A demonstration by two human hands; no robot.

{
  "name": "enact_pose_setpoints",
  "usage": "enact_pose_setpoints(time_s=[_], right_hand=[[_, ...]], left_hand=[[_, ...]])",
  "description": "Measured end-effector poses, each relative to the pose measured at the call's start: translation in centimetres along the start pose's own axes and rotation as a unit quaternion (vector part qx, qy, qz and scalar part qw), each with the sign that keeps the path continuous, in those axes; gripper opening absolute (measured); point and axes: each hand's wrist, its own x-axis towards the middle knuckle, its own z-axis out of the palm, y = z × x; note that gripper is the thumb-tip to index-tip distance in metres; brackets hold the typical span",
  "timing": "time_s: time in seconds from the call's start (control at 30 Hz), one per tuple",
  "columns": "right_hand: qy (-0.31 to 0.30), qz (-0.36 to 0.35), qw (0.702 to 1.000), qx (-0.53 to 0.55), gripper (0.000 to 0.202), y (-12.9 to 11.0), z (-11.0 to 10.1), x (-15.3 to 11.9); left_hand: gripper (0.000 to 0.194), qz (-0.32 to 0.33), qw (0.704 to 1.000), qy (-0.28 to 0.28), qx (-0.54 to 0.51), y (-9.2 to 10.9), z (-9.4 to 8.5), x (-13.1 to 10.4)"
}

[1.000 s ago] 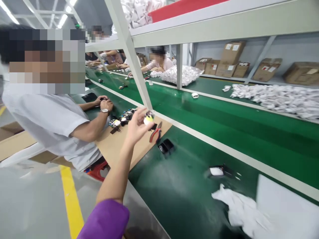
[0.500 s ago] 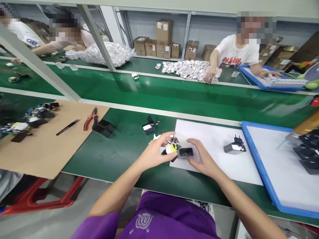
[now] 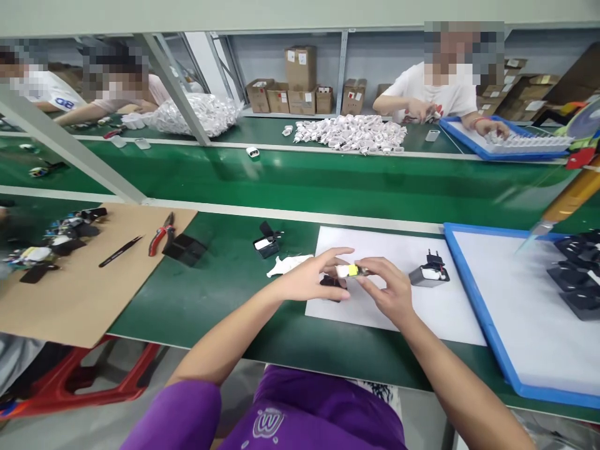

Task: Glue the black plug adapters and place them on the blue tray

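Observation:
My right hand (image 3: pixel 391 292) pinches the right end of a small circuit board (image 3: pixel 352 270) with a yellow-wrapped part and a white part on it. Just left of it, the fingers and thumb of my left hand (image 3: pixel 304 278) close around a black plastic piece (image 3: pixel 334 282), mostly covered by the fingers. Both hands are over the left part of a white sheet (image 3: pixel 450 315). A crumpled white cloth or glove (image 3: pixel 285 265) lies beyond my left wrist. To the right stands a black charger case with a two-pin plug (image 3: pixel 429 275).
A blue-rimmed tray (image 3: pixel 473 312) with black cases (image 3: pixel 579 290) stands right, under an amber dispenser syringe (image 3: pixel 565 197). Left are pliers (image 3: pixel 162 234), tweezers (image 3: pixel 120 251) and circuit boards on cardboard (image 3: pixel 89 306). Another small black case (image 3: pixel 267 244) sits behind. Co-workers sit across the green belt (image 3: pixel 300 187).
The circuit board has passed from my left hand to my right hand. My left fingers are now around a black piece. Across the belt, a co-worker's hand has lifted from the white pile.

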Motion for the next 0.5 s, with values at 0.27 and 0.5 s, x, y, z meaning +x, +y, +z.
enact_pose_setpoints(time_s=[0.27, 0.5], right_hand=[[-0.019, 0.159, 0.984, 0.084, 0.025, 0.3, -0.3, -0.4], [-0.056, 0.117, 0.974, 0.187, 0.056, 0.8, -0.3, -0.9]], left_hand=[[0.048, -0.098, 0.984, 0.013, -0.149, 0.4, 0.0, 1.6], [0.049, -0.096, 0.944, 0.007, -0.314, 0.1, 1.1, 2.3]])
